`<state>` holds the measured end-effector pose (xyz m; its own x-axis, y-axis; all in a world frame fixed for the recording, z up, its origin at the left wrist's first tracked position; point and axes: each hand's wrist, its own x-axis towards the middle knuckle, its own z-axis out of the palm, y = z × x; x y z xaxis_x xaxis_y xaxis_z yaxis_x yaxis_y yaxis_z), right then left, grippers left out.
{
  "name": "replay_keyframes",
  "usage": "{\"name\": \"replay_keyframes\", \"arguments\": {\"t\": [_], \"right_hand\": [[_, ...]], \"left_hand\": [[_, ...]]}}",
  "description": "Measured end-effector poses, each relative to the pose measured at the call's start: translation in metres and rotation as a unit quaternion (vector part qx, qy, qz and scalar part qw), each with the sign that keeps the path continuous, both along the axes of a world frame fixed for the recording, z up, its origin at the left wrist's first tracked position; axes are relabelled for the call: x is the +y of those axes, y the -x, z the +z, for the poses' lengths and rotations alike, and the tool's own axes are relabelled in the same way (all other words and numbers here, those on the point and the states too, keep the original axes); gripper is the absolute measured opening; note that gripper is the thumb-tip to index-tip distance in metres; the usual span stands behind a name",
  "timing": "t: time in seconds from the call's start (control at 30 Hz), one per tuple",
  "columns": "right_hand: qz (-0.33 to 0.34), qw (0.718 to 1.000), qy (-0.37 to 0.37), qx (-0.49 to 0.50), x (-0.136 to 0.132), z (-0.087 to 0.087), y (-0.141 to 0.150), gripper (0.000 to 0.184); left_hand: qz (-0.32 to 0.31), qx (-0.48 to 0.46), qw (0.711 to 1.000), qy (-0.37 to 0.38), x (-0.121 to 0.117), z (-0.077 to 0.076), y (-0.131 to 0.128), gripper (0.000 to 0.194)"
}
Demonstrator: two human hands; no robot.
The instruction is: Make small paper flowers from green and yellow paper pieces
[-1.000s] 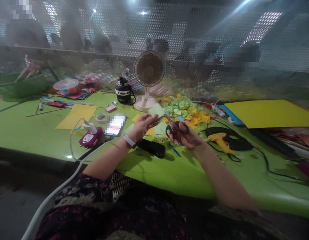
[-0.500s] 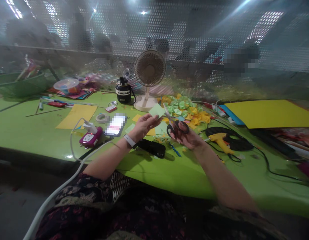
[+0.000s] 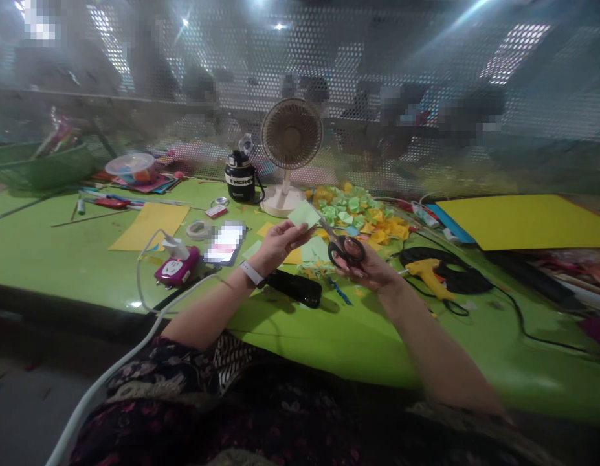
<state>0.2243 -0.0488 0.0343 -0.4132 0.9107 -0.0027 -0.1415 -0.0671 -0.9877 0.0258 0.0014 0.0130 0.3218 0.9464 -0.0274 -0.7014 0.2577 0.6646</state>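
My left hand (image 3: 276, 246) pinches a small pale green paper square (image 3: 303, 214) and holds it up above the green table (image 3: 61, 259). My right hand (image 3: 370, 268) grips black-handled scissors (image 3: 341, 244), fingers through the loops, blades pointing up and left at the paper's right edge. More pale green paper pieces (image 3: 315, 249) lie on the table just below both hands. A black oblong case (image 3: 294, 287) lies under my left wrist.
A small desk fan (image 3: 290, 152), a black mug (image 3: 240, 178), a phone (image 3: 224, 243), a pink power adapter (image 3: 176, 266) with white cable, a tape roll (image 3: 197, 229), a yellow glue gun (image 3: 428, 275), a folded paper pile (image 3: 360, 213) and yellow sheets (image 3: 523, 220) surround the hands. Perforated screen behind.
The scissors have shifted slightly right and their blades have tilted down toward the paper's edge. My left hand holds the paper almost still.
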Motion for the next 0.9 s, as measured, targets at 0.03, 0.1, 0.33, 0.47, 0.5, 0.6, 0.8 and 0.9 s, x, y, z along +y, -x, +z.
{"name": "replay_keyframes", "arguments": {"t": [0.03, 0.1, 0.33, 0.47, 0.5, 0.6, 0.8, 0.9], "right_hand": [[0.002, 1.0, 0.0, 0.002, 0.0, 0.0, 0.0, 0.053], [0.006, 1.0, 0.003, 0.01, -0.001, 0.0, -0.001, 0.052], [0.01, 1.0, 0.014, 0.019, 0.0, -0.003, -0.002, 0.054], [0.003, 1.0, 0.012, 0.02, 0.001, -0.005, 0.0, 0.053], [0.0, 1.0, 0.008, 0.02, 0.001, -0.006, 0.0, 0.053], [-0.005, 1.0, -0.009, 0.019, -0.001, -0.006, 0.002, 0.051], [-0.075, 0.997, -0.03, 0.017, 0.004, 0.001, -0.002, 0.055], [-0.179, 0.976, -0.072, -0.106, 0.016, 0.0, -0.023, 0.058]], "left_hand": [[0.002, 0.003, 1.0, -0.001, 0.0, 0.0, 0.0, 0.022], [0.002, 0.012, 1.0, -0.007, 0.0, 0.0, 0.0, 0.021], [-0.038, 0.03, 0.996, -0.077, -0.002, -0.009, -0.002, 0.016], [-0.044, 0.033, 0.996, -0.072, -0.003, -0.011, -0.003, 0.019], [-0.044, 0.03, 0.997, -0.061, -0.003, -0.01, -0.003, 0.019], [-0.044, 0.017, 0.998, -0.04, -0.004, -0.007, -0.003, 0.021], [-0.043, 0.076, 0.992, -0.093, -0.001, -0.009, -0.002, 0.03], [-0.034, 0.13, 0.987, -0.094, 0.003, -0.009, 0.003, 0.036]]}}
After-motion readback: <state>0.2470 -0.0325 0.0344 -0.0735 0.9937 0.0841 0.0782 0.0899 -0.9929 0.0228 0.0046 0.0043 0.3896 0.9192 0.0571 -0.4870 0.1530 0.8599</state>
